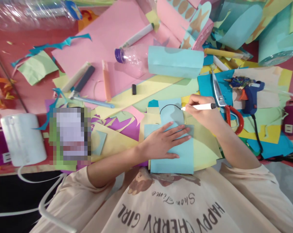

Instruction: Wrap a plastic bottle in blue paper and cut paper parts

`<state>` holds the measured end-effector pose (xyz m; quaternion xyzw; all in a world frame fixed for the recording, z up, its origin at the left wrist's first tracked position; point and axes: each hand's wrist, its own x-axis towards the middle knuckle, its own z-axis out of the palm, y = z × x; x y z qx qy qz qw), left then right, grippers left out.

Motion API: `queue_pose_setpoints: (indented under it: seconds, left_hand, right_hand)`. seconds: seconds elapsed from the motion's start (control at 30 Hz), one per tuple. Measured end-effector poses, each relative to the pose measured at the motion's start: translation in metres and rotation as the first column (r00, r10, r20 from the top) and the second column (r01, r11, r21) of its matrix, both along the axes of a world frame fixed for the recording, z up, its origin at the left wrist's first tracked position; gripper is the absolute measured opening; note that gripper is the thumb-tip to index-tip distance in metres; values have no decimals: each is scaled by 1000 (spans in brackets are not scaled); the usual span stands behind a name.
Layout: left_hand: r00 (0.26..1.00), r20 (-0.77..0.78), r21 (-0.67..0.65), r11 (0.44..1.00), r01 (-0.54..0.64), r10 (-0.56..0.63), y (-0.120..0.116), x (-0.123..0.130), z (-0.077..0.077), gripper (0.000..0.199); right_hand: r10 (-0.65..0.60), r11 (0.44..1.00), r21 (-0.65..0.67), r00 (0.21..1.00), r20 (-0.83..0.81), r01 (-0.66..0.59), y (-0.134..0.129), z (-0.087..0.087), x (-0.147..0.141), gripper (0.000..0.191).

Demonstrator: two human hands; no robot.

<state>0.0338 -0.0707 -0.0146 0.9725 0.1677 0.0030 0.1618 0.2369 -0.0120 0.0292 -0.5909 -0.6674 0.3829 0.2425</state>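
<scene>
My right hand (200, 110) grips a white marker (203, 106), its tip at the right end of a black curved line on a light blue paper piece (171, 111). The line arches across that narrow piece and over its left edge. Flat on a larger light blue sheet (172, 165) lies my left hand (165, 140), fingers spread, just below the drawn arc. Pale yellow-green paper (206, 142) is underneath. A small black marker cap (134, 89) rests up and to the left of the drawing.
To the right are red-handled scissors (225, 103) and a blue glue gun (250, 97) with its cord. A plastic bottle (136, 58) wrapped in light blue paper lies beyond my hands. Leftward sit a blurred-out phone-like object (71, 134), a white case (23, 139) and several markers (84, 79).
</scene>
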Motion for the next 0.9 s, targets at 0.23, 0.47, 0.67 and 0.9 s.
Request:
queue_pose_setpoints:
  seconds: [0.23, 0.47, 0.67, 0.9]
  left_hand:
    - [1000, -17, -35, 999, 3, -4, 0, 0, 1, 70]
    - [1000, -20, -55, 998, 5, -6, 0, 0, 0, 70]
    - [995, 79, -190, 981, -49, 65, 4, -1, 10, 70]
    - [593, 415, -364, 723, -587, 690, 54, -44, 12, 37]
  right_hand:
    - [-1, 1000, -12, 1000, 20, 2, -1, 0, 1, 25]
    - [-33, 998, -49, 998, -56, 30, 2, 2, 8, 27]
    - [-95, 995, -4, 961, -259, 98, 3, 5, 10, 22]
    - [-136, 991, -61, 859, -494, 122, 1, -1, 5, 13]
